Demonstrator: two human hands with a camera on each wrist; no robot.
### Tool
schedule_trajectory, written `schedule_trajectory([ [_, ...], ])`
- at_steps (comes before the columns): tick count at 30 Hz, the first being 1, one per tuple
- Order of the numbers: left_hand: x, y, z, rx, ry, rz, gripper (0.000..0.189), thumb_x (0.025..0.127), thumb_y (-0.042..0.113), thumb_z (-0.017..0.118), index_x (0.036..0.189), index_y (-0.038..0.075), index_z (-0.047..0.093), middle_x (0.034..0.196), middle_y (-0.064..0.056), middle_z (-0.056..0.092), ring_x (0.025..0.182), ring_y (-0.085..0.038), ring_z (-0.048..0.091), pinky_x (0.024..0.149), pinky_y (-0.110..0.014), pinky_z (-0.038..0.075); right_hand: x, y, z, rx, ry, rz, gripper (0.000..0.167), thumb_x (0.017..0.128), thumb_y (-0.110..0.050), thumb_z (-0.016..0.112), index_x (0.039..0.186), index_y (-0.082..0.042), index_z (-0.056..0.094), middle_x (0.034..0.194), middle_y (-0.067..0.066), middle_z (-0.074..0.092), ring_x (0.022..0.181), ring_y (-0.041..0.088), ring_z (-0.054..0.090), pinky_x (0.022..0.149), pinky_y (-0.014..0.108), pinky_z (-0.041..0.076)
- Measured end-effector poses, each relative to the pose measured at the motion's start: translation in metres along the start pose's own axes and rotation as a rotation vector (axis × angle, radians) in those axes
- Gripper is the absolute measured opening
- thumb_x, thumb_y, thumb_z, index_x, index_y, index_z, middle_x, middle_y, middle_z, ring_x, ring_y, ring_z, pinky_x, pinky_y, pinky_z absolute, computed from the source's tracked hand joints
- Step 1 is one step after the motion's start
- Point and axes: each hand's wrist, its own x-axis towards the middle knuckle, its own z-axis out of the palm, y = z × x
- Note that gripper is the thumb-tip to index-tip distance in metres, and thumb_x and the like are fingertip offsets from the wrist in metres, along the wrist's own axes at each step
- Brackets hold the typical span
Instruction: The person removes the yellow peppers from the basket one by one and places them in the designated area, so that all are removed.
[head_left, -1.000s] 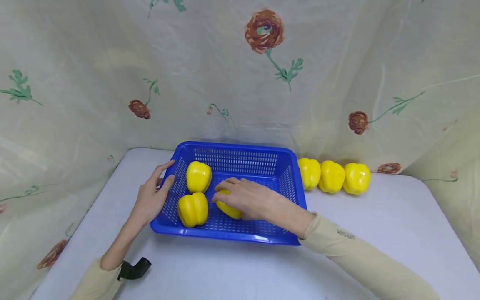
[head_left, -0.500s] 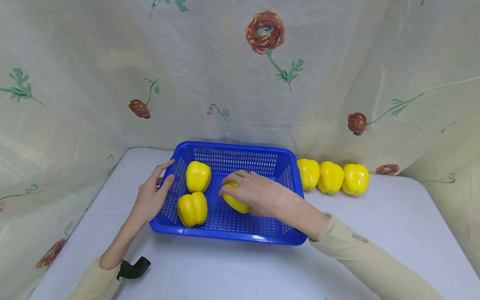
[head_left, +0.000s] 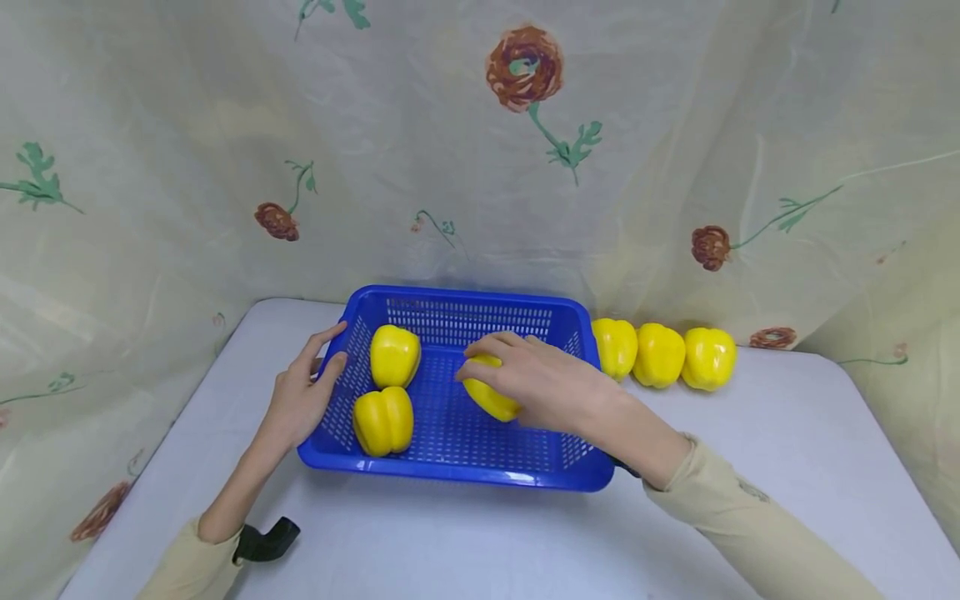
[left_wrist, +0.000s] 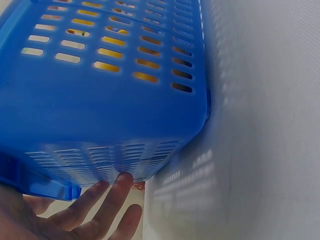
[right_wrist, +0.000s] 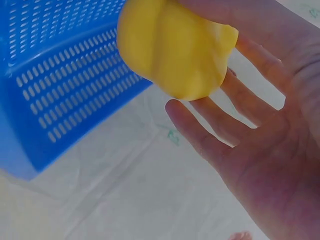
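Note:
A blue plastic basket (head_left: 465, 481) with slotted walls stands on the white table. My left hand (head_left: 298, 400) holds its left rim, thumb and index finger at the top edge; in the left wrist view the other fingers (left_wrist: 117, 192) reach beneath the rim along the outer wall. Over the basket's middle, my right hand (head_left: 540, 379) grips a yellow bell pepper (head_left: 491, 398) from above. The right wrist view shows this pepper (right_wrist: 175, 50) between thumb and fingers. Two more yellow bell peppers lie at the basket's left side, one behind (head_left: 395, 356), one in front (head_left: 383, 421).
Three yellow bell peppers (head_left: 658, 356) stand in a row on the table, right of the basket, near the back. A flower-printed curtain (head_left: 420, 150) hangs behind the table (head_left: 787, 467). A black wrist mount (head_left: 266, 540) juts from the left sleeve.
My right hand has moved right and slightly back within the basket, carrying the pepper away from the two at the left. The left hand stays at the rim.

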Motion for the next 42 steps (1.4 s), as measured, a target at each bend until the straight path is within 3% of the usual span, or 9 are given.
schedule_trajectory([
  [10, 0.0, 0.0, 0.0, 0.005, -0.01, -0.017, 0.055, 0.117, 0.037, 0.041, 0.17, 0.029, 0.032, 0.156, -0.03, 0.057, 0.133, -0.054, 0.066, 0.103, -0.067, 0.058, -0.023, 0.017, -0.005, 0.055, 0.048, 0.073, 0.074, 0.081, -0.009, 0.094, 0.146, -0.025, 0.063, 0.162, 0.007, 0.056, 0.151, 0.036, 0.051, 0.123, 0.06, 0.048],
  [20, 0.0, -0.002, 0.0, 0.001, -0.003, -0.002, 0.054, 0.117, 0.037, 0.042, 0.17, 0.028, 0.033, 0.154, -0.03, 0.06, 0.133, -0.053, 0.066, 0.104, -0.068, 0.058, -0.046, 0.028, -0.01, 0.057, 0.124, 0.141, 0.079, 0.078, -0.003, 0.095, 0.147, -0.024, 0.062, 0.161, 0.009, 0.055, 0.15, 0.036, 0.051, 0.114, 0.054, 0.058],
  [29, 0.001, -0.001, 0.0, 0.0, -0.009, -0.01, 0.055, 0.117, 0.037, 0.042, 0.17, 0.029, 0.033, 0.158, -0.03, 0.055, 0.136, -0.054, 0.063, 0.105, -0.068, 0.057, -0.074, 0.04, -0.015, 0.045, 0.179, 0.193, 0.079, 0.079, -0.003, 0.094, 0.148, -0.024, 0.061, 0.161, 0.01, 0.054, 0.146, 0.04, 0.055, 0.11, 0.058, 0.058],
  [42, 0.002, -0.006, 0.002, -0.002, 0.006, 0.005, 0.054, 0.117, 0.038, 0.041, 0.169, 0.029, 0.034, 0.157, -0.03, 0.057, 0.131, -0.053, 0.067, 0.103, -0.068, 0.059, -0.112, 0.065, -0.012, 0.17, 0.169, 0.336, 0.082, 0.085, -0.017, 0.093, 0.157, -0.024, 0.054, 0.16, 0.015, 0.052, 0.139, 0.041, 0.06, 0.106, 0.06, 0.06],
])
